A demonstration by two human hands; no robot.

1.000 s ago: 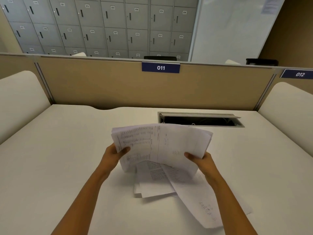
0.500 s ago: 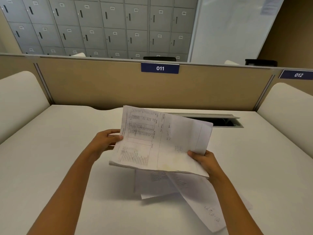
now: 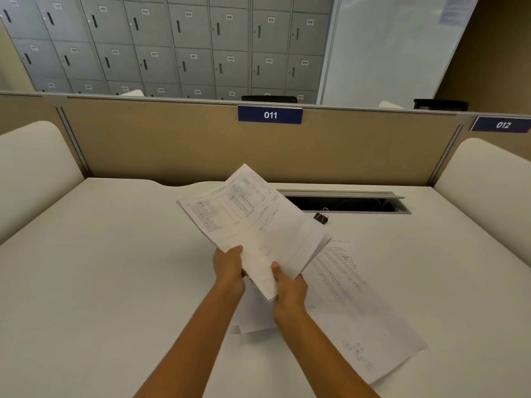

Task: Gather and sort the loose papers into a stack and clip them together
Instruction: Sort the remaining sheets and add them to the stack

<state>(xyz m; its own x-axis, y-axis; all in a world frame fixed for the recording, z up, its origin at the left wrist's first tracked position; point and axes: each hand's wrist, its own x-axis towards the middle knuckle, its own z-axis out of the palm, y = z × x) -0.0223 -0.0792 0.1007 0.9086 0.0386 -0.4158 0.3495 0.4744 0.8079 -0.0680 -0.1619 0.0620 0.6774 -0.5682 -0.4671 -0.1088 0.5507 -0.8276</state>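
Head view: at desk 011 (image 3: 270, 114), a person turns a gathered sheaf of papers (image 3: 258, 225) on end, both hands now pinching its near corner, where a second ago they held it flat by its two side edges; the left hand (image 3: 230, 268) and right hand (image 3: 287, 282) sit close together, fingers closed on the sheaf, thumbs on top. The turn suggests the sheets are being squared before more are added. Two loose sheets can be counted on the white desk (image 3: 115, 268): a large printed sheet (image 3: 359, 305) lying to the right and another (image 3: 253, 317) partly hidden under the hands; the number in the held sheaf cannot be told. One black binder clip (image 3: 321, 218) waits untouched near the open cable tray (image 3: 344, 202)
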